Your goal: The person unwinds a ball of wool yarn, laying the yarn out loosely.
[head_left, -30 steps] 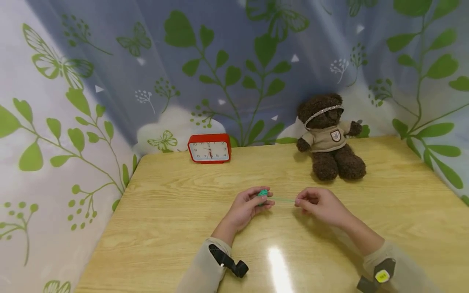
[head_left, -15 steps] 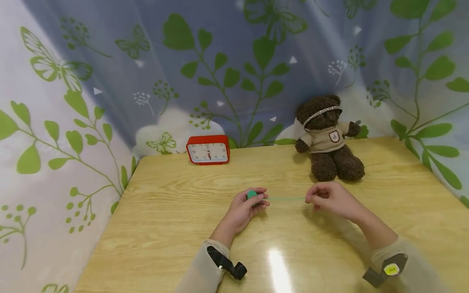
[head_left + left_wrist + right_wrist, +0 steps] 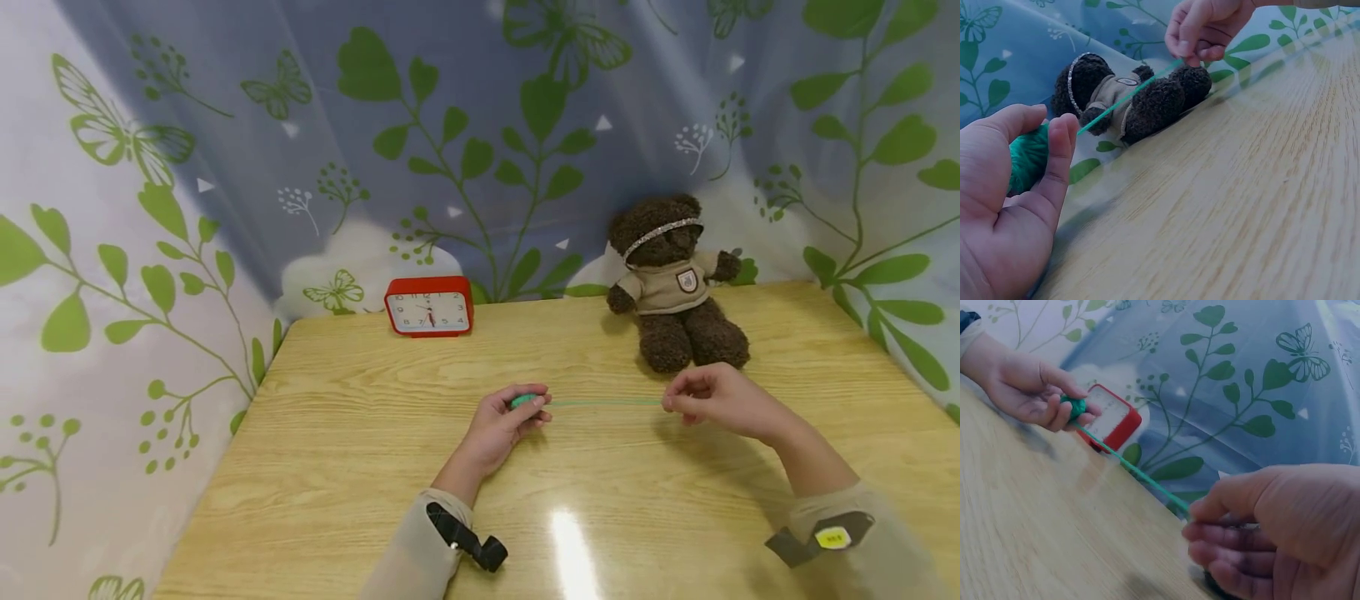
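A small ball of green yarn sits in my left hand, held between the thumb and curled fingers. From it a strand of yarn runs straight across to my right hand, which pinches its end between thumb and forefinger. The strand looks taut in the right wrist view, where the yarn ball shows partly covered by the left fingers. Both hands hover over the wooden table, the right one in front of the teddy bear's feet.
A red alarm clock stands at the table's back edge, left of centre. A dark brown teddy bear in a beige shirt sits at the back right. The wooden table meets a leaf-patterned curtain behind and at the left.
My right hand has moved to the right, drawing the green strand out longer. The left hand has shifted slightly left, and the yarn ball has turned in it.
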